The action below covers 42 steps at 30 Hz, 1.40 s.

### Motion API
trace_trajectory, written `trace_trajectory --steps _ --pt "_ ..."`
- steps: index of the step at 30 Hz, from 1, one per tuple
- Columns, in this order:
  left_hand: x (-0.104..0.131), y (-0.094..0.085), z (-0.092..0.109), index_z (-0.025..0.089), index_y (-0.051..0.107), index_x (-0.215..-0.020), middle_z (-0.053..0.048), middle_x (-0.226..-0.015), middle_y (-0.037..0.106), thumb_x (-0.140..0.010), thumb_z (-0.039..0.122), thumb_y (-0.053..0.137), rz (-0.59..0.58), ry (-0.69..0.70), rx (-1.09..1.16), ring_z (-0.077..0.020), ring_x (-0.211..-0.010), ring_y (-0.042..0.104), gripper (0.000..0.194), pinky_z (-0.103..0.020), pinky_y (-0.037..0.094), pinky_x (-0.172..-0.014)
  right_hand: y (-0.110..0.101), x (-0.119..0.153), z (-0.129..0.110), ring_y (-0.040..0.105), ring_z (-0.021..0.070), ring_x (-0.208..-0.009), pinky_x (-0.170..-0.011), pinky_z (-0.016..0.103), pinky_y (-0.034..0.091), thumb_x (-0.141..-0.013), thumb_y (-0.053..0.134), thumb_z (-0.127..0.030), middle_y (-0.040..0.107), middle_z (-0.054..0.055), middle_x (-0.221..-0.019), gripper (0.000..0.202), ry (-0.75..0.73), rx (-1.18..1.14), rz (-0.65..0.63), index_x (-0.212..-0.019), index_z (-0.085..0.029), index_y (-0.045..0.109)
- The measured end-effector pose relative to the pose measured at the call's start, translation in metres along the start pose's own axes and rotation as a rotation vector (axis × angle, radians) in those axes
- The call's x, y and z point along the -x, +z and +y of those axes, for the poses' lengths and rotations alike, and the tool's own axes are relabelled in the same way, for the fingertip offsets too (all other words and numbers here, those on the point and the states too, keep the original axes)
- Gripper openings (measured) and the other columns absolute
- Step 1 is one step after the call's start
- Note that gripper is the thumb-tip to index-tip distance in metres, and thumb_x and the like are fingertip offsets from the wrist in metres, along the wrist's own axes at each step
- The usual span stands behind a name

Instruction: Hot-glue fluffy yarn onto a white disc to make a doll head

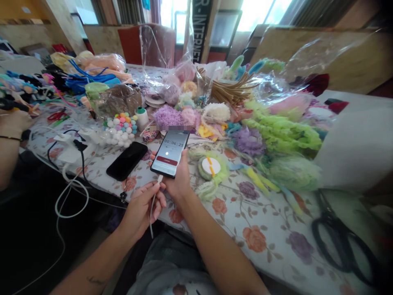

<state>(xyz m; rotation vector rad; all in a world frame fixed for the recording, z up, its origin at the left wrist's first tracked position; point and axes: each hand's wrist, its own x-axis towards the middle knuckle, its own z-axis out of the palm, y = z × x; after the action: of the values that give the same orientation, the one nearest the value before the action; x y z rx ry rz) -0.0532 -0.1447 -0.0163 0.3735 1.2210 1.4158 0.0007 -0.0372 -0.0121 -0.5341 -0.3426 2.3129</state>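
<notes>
In my right hand (178,176) lies a smartphone (169,153), its lit screen showing a timer and a red button. My left hand (147,203) pinches a white charging cable (151,213) close to its plug, which sits at the phone's bottom edge. Whether the plug is fully seated I cannot tell. Just left of the lit phone, a second phone (127,161) with a dark screen rests on the flowered tablecloth (221,221). To the right of my right hand is a roll of light green yarn or ribbon (211,167) with a white core.
A white power strip (75,149) with several cords stands at left. Pom-poms (121,129), purple yarn (167,116) and green ruffled trim (282,127) crowd the table's back. Large black scissors (340,241) lie at right. Another person's arm (10,143) reaches in at far left.
</notes>
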Motion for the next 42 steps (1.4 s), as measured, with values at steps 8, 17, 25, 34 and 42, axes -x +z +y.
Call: trace_trajectory --steps 8,17,25,34,42 --pt "-0.001 -0.001 0.000 0.012 0.060 -0.085 0.001 -0.050 0.061 -0.074 0.040 0.071 0.008 0.024 -0.049 -0.0053 -0.028 0.042 0.033 -0.014 0.022 -0.027 0.004 0.004 -0.001 0.069 0.0242 -0.069 -0.044 0.030 0.053 -0.093 0.013 -0.070 0.071 0.014 -0.076 0.081 0.011 0.049 -0.019 -0.097 -0.010 0.068" --pt "-0.014 -0.006 0.011 0.010 0.063 -0.084 0.001 -0.048 0.060 -0.072 0.038 0.071 -0.043 -0.027 -0.140 -0.0053 -0.027 0.041 0.032 -0.015 0.022 -0.028 -0.001 -0.001 -0.002 0.065 0.0171 -0.058 -0.045 0.023 0.051 -0.096 0.011 -0.067 0.068 0.012 -0.069 0.083 -0.068 -0.014 0.005 -0.084 -0.007 0.068" --pt "-0.013 -0.006 0.009 0.009 0.063 -0.084 0.000 -0.050 0.061 -0.070 0.037 0.073 -0.075 -0.051 -0.116 -0.0045 -0.028 0.040 0.032 -0.014 0.020 -0.028 -0.004 0.000 0.000 0.063 0.0167 -0.055 -0.026 0.018 0.027 -0.094 0.013 -0.070 0.070 0.011 -0.072 0.082 -0.021 0.043 -0.008 -0.088 -0.009 0.068" --pt "-0.005 -0.036 0.015 0.012 0.066 -0.084 -0.002 -0.055 0.064 -0.071 0.040 0.075 -0.129 -0.135 -0.208 -0.0091 -0.037 0.052 0.032 -0.016 0.034 -0.033 -0.006 0.002 0.021 0.067 0.0197 -0.061 -0.039 0.025 0.047 -0.094 0.011 -0.070 0.072 0.012 -0.073 0.082 0.066 0.021 -0.023 -0.087 -0.011 0.069" --pt "-0.001 -0.043 0.010 0.010 0.072 -0.081 -0.008 -0.066 0.070 -0.068 0.045 0.080 -0.094 -0.101 -0.194 -0.0135 -0.058 0.062 0.038 -0.021 0.049 -0.053 -0.005 0.005 0.023 0.067 0.0175 -0.064 -0.061 0.026 0.055 -0.088 0.006 -0.077 0.072 0.014 -0.077 0.095 0.147 -0.015 -0.075 -0.090 -0.007 0.070"
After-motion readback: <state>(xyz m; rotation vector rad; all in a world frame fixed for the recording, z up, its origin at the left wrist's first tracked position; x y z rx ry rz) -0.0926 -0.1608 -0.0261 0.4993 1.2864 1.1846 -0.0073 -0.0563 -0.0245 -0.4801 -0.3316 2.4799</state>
